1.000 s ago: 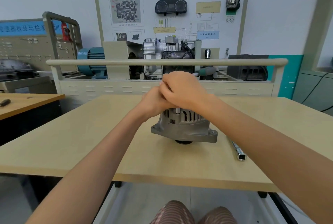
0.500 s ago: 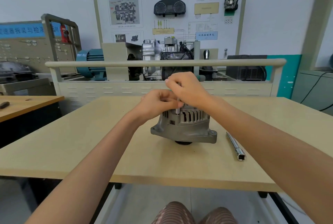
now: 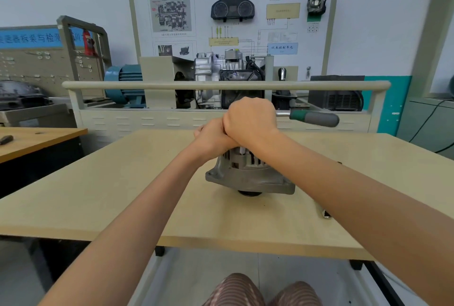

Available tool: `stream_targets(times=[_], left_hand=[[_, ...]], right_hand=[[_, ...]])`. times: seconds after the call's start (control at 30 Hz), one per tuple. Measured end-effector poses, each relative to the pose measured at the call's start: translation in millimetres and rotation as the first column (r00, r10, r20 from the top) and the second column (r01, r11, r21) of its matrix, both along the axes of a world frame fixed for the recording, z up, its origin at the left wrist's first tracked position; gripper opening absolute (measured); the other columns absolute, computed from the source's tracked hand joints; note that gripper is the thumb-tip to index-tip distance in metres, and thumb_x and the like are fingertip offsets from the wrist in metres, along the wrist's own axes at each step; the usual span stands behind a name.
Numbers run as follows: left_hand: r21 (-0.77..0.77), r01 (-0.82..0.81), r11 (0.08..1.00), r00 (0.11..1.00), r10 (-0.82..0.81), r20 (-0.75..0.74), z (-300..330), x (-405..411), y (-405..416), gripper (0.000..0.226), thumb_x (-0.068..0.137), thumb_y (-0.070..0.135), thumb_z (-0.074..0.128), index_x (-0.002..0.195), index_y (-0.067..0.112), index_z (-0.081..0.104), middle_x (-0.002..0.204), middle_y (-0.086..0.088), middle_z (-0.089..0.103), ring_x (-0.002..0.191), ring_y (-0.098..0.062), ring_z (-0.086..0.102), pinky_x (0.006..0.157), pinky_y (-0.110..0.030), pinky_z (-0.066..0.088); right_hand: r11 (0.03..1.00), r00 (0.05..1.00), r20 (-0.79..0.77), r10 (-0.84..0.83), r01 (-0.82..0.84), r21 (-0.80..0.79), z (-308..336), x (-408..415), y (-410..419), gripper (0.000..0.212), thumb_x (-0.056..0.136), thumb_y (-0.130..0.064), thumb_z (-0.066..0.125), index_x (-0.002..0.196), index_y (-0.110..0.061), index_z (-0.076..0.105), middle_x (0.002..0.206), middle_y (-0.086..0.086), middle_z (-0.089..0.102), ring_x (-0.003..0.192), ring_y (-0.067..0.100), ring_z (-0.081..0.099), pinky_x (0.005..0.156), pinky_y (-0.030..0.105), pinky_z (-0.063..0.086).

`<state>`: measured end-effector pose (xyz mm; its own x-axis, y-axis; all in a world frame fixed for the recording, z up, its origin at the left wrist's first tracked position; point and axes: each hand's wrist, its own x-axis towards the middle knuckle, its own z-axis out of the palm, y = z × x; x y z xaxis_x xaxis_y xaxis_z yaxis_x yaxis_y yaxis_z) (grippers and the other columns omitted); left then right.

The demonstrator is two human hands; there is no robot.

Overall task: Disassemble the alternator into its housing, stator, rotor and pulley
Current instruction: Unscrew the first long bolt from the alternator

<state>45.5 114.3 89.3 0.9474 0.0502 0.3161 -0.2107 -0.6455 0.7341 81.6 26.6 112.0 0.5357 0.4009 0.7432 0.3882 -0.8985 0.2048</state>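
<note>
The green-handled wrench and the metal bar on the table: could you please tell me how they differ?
The wrench is gripped by the right hand above the alternator; the metal bar lies untouched on the table. The wrench has a green and grey grip; the metal bar is bare metal. Both are slim hand tools.

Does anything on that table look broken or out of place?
Nothing stands out. The alternator sits level on the table, both hands on the ratchet handle above it; a socket bar lies beside it.
</note>
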Motion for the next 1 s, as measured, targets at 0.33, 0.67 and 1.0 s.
stream_targets(times=[0.33,0.67,1.0], left_hand=[[-0.08,0.118,0.99,0.993,-0.119,-0.009,-2.2,2.0,13.7,0.022,0.079,0.017,0.075,0.098,0.006,0.071,0.099,-0.012,0.073,0.106,-0.021,0.065,0.104,-0.048,0.044],[0.004,0.033,0.999,0.998,-0.033,0.048,2.7,-1.7,-4.3,0.041,0.053,0.039,0.063,0.093,0.029,0.06,0.112,-0.007,0.064,0.118,-0.031,0.056,0.106,-0.05,0.039],[-0.069,0.202,0.977,0.979,-0.203,-0.015,-2.3,4.9,19.2,0.016,0.083,0.014,0.073,0.095,0.004,0.073,0.1,-0.013,0.073,0.097,-0.018,0.068,0.097,-0.03,0.049]], right_hand=[[0.695,0.679,-0.196,0.708,-0.618,0.368,1.5,16.8,-18.8,0.048,0.088,-0.008,0.05,0.045,-0.021,0.034,0.048,-0.001,0.036,0.047,0.007,0.032,0.054,0.011,0.032],[0.996,0.996,0.011,0.087,-0.086,-0.038,2.5,1.7,-7.5,0.048,0.098,-0.03,0.029,0.053,-0.012,0.032,0.054,0.0,0.03,0.046,0.018,0.033,0.045,0.025,0.027],[0.702,0.671,-0.269,0.691,-0.536,0.468,6.2,11.8,-17.3,0.046,0.094,-0.015,0.047,0.05,-0.01,0.033,0.049,0.003,0.031,0.049,0.015,0.03,0.055,0.024,0.034]])
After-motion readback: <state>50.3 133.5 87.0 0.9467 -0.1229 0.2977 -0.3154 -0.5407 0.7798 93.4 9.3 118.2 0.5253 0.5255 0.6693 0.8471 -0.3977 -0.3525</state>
